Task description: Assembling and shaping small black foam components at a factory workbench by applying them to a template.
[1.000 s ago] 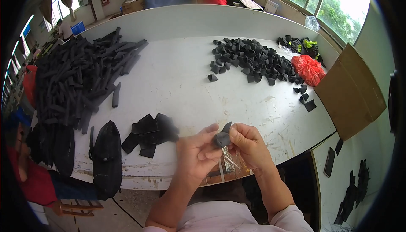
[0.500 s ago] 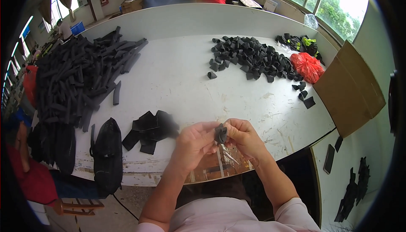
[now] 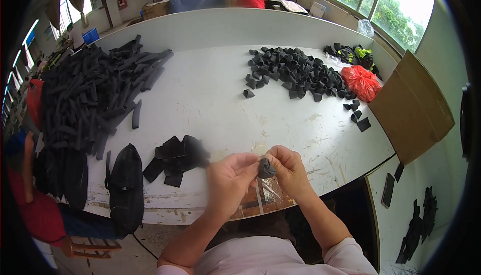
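Close in front of me, at the table's near edge, a small dark grey fabric piece (image 3: 266, 169) is bunched into a rounded, folded shape. My left hand (image 3: 226, 179) pinches its left side between thumb and fingers. My right hand (image 3: 290, 171) grips its upper right side the same way. Beneath the hands, a slim pointed metal tool (image 3: 271, 191) lies on a brown patch of the tabletop; its other end is hidden. Several flat black fabric pieces (image 3: 175, 156) lie overlapping left of my left hand.
A big heap of long black strips (image 3: 95, 94) covers the table's left. Small black loops (image 3: 300, 72) are piled at the far right, by a red plastic bag (image 3: 362, 83) and a cardboard sheet (image 3: 413, 109). A black pouch-like item (image 3: 127, 182) hangs over the front edge. Another person sits at left.
The fabric piece has turned between my fingers and now looks rounder and more closed. Both hands stay close together on it. The whole view has shifted slightly.
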A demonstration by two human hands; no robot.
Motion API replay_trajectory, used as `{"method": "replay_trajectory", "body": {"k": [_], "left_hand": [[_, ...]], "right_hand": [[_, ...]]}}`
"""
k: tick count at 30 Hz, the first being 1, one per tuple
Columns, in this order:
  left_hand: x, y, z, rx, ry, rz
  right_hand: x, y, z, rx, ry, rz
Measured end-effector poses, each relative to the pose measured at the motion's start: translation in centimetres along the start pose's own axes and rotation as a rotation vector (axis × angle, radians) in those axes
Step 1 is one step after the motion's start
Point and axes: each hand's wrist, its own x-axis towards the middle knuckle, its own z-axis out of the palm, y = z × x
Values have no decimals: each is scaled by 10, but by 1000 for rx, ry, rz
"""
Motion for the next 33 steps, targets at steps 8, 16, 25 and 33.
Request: {"method": "replay_trajectory", "body": {"k": [8,16,25,33], "left_hand": [[3,-2,6,-10,92,141],[4,15,-4,-879,-368,-217],[-21,3,7,-456,-113,178],[-29,1,9,-518,-116,99]], "right_hand": [[-1,-27,6,-211,96,-17],[-1,-50,10,-358,181,-376],[-6,-47,19,-642,448,-881],[-16,-41,20,-548,338,-773]]}}
